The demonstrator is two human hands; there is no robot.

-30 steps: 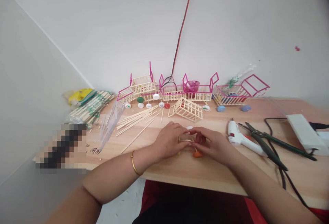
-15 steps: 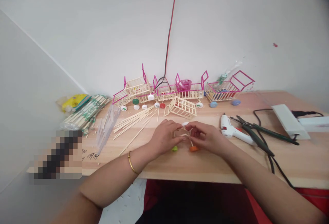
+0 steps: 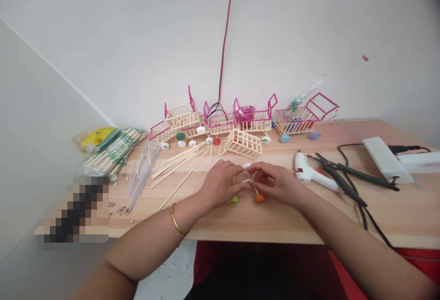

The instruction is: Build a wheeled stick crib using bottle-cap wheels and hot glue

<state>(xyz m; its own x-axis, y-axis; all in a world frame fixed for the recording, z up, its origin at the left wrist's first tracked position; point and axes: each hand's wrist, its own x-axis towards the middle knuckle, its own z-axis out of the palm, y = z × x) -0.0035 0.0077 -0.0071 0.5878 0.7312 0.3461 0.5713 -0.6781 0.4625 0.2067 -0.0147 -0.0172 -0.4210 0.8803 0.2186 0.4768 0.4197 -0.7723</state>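
Note:
Near the table's front edge, my left hand [image 3: 220,181] and my right hand [image 3: 275,181] pinch a small frame of thin sticks from both sides. An orange cap [image 3: 259,198] and a yellow-green cap [image 3: 233,200] sit at its lower end; a white cap [image 3: 246,166] shows at its far side. My fingers hide most of the frame. Just beyond my hands, an unpainted stick basket [image 3: 243,144] lies tilted on the table [image 3: 292,226].
Stick carts with pink edges [image 3: 297,121] line the wall. Loose sticks [image 3: 178,164] and bundled sticks [image 3: 118,151] lie left. On the right are a white glue gun [image 3: 314,176], green-handled pliers [image 3: 343,180], black cables and a white power strip [image 3: 387,160].
The view has shifted very slightly. Both hands keep their hold on the small frame, with no clear movement.

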